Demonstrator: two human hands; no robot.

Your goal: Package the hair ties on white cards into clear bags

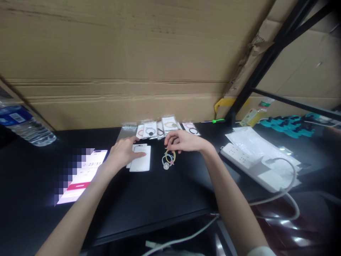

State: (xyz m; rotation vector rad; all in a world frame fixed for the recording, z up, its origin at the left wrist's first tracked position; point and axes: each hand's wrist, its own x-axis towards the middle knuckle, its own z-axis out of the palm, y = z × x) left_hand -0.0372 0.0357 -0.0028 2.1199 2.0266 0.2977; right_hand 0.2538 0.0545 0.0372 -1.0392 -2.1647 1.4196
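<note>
My left hand [124, 153] rests at the white cards [141, 161], which overlap on the black table. Its thumb lies over the upper card, and the index finger stretches apart from it toward the small packs behind. My right hand [181, 140] is bent at the wrist with its fingers curled down, thumb and fingertips closed at the top of a pair of elastic hair ties [170, 156]. One tie is yellow, the other light blue; a round silver-coloured charm and a pink star-like piece show on them. Whether the ties touch the table I cannot tell.
Behind the hands lie several clear packs [150, 130] with banded cards. A lit phone [87, 174] is at left, near a water bottle [23, 122]. To the right are a white power strip [245, 165], plastic bags [250, 142], teal pieces [287, 126] and a yellow-labelled bottle [253, 115].
</note>
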